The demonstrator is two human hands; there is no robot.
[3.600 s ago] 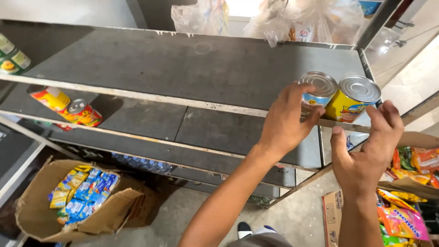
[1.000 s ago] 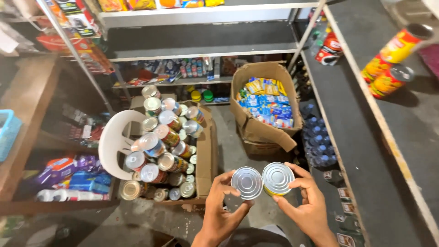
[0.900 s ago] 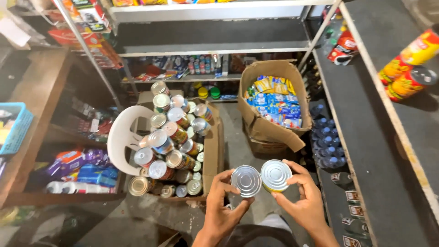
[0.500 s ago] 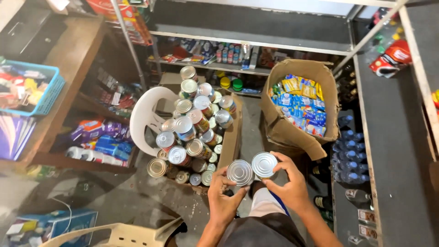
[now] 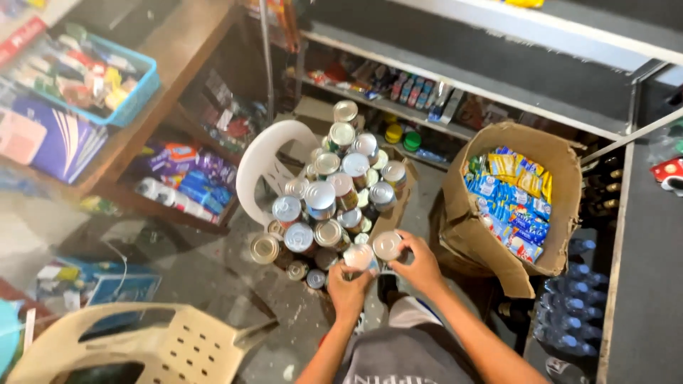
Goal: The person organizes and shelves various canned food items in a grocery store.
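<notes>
Can labels blurred beyond reading; lower cans in the pile hidden beneath upper ones; beige plastic chair cut by bottom edge at lower left; bottles at lower right dim, partly behind the box.

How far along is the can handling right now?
Done: nothing in this view shows cans already placed. In hand: the left hand grips one can and the right hand grips another can, both low beside the can stack. Left: that stack of many cans beside the white chair.
</notes>
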